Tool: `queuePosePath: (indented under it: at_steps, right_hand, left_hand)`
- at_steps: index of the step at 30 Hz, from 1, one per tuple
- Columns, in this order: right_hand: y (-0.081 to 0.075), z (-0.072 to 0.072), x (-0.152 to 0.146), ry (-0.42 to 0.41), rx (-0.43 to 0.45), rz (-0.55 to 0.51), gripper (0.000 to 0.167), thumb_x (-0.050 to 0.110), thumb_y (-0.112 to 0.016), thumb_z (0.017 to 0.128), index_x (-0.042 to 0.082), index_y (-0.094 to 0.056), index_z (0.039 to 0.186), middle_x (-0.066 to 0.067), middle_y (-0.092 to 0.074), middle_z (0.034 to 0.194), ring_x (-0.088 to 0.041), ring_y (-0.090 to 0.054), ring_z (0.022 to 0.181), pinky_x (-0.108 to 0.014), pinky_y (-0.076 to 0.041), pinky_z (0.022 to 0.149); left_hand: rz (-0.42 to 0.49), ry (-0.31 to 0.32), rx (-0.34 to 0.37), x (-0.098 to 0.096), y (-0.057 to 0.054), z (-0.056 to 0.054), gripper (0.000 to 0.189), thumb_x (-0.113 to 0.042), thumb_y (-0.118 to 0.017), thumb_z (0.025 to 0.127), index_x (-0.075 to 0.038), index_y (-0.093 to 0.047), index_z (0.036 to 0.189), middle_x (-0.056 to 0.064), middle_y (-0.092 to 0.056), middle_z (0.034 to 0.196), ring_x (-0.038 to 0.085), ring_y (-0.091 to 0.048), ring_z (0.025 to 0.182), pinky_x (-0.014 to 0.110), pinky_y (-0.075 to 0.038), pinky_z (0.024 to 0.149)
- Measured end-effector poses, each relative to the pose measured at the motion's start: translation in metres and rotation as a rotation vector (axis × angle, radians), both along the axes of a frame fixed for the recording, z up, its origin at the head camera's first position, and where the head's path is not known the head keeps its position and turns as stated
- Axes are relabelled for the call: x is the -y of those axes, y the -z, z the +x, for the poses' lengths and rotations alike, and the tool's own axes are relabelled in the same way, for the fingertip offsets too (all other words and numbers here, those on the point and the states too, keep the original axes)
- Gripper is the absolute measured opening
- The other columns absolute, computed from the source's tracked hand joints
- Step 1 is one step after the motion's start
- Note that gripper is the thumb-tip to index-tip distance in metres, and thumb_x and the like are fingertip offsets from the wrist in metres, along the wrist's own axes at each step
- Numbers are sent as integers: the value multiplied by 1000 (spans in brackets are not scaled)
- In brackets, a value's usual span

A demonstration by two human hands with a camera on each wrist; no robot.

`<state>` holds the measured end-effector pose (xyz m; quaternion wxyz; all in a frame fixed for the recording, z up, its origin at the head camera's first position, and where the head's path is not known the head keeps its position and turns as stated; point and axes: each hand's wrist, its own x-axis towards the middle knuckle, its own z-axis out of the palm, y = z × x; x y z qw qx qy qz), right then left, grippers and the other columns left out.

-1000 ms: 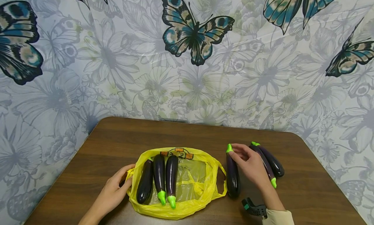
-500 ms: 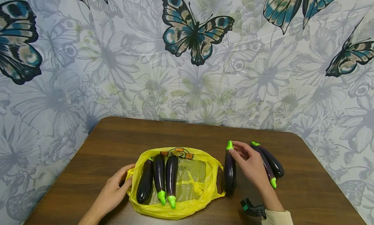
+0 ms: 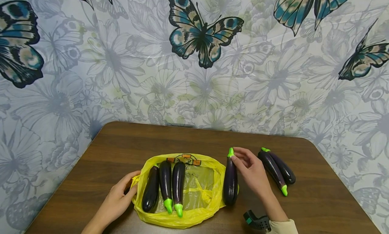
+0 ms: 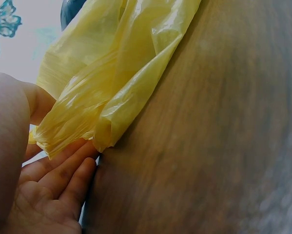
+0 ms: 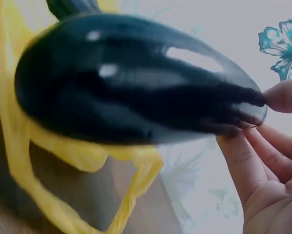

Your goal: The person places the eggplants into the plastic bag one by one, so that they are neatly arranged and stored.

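Observation:
My right hand (image 3: pixel 250 170) pinches a dark purple eggplant (image 3: pixel 230 181) near its green stem. It hangs at the right rim of a yellow plastic bag (image 3: pixel 220 197), overlapping the bag's handle; in the right wrist view the eggplant (image 5: pixel 136 80) fills much of the frame. At the bag's left edge, my left hand (image 3: pixel 118 195) grips the gathered plastic, and the left wrist view shows the bag's yellow corner (image 4: pixel 82 117) between thumb and fingers. Inside the open bag lie three eggplants (image 3: pixel 165 181) side by side, in its left half.
Two more eggplants (image 3: pixel 271 168) lie together on the brown wooden table (image 3: pixel 316 193), right of my right hand. A dark strap device (image 3: pixel 256 222) sits at my right wrist. Behind the table stands a wall covering (image 3: pixel 206 92) with butterflies and flowers.
My right hand has carried the eggplant leftward, from beside the bag to over its right rim. My left hand and the eggplants in the bag have stayed put.

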<state>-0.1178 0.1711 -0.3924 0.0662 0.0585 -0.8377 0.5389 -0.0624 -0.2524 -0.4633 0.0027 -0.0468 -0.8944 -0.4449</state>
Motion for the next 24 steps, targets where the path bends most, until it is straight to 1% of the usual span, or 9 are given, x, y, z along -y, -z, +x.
queuePosePath:
  at_steps: [3, 7, 10, 12, 14, 18, 21, 24]
  right_hand:
    - [-3, 2, 3, -1, -1, -35, 37, 28, -65, 104, 12, -62, 137, -14, -70, 124, -6, -72, 98, -25, -59, 80]
    - [-3, 4, 10, 0, 14, -52, 39, 27, -64, 104, 15, -58, 141, -14, -69, 126, -7, -71, 99, -24, -58, 84]
    - [1, 5, 17, -23, 40, -58, 40, 26, -64, 105, 18, -55, 143, -14, -67, 126, -9, -71, 99, -25, -58, 84]
    - [4, 5, 21, -41, 45, -67, 40, 24, -64, 104, 18, -55, 143, -14, -67, 125, -11, -70, 97, -28, -59, 81]
    - [7, 6, 25, -53, 51, -71, 39, 22, -64, 104, 19, -55, 142, -14, -66, 124, -12, -70, 95, -29, -60, 79]
    - [11, 8, 31, -64, 48, -50, 39, 20, -65, 104, 21, -56, 142, -12, -65, 122, -12, -71, 92, -30, -60, 80]
    - [14, 9, 36, -72, 58, -51, 40, 18, -65, 104, 21, -55, 142, -12, -64, 122, -13, -72, 96, -30, -60, 83]
    - [15, 10, 40, -78, 64, -54, 40, 17, -65, 103, 21, -55, 142, -12, -65, 123, -14, -72, 98, -31, -61, 83]
  left_hand:
    - [8, 1, 10, 0, 0, 0, 40, -23, -54, 109, -12, -52, 147, 13, -58, 147, 32, -57, 132, 36, -54, 95]
    - [22, 4, 26, 1, -1, 1, 40, -23, -53, 109, -11, -51, 148, 14, -57, 147, 32, -58, 131, 35, -55, 94]
    - [24, 3, 28, 1, -1, 1, 40, -23, -53, 109, -11, -51, 148, 14, -57, 147, 32, -58, 131, 34, -55, 93]
    - [22, -1, 27, 0, 0, 1, 40, -24, -54, 109, -12, -52, 148, 13, -57, 147, 32, -58, 131, 34, -55, 94]
    - [14, -3, 24, 0, 0, 0, 40, -24, -53, 109, -12, -52, 148, 13, -57, 147, 32, -58, 132, 36, -54, 95]
    - [9, -5, 24, 0, -1, 0, 40, -25, -53, 109, -13, -52, 147, 12, -58, 147, 32, -57, 132, 38, -54, 95]
    - [7, -7, 24, 0, -2, 0, 40, -25, -53, 109, -13, -52, 147, 12, -58, 146, 32, -57, 132, 38, -54, 95]
    - [4, -6, 19, 0, -1, 0, 40, -26, -53, 109, -13, -53, 147, 11, -58, 146, 32, -58, 132, 38, -54, 95]
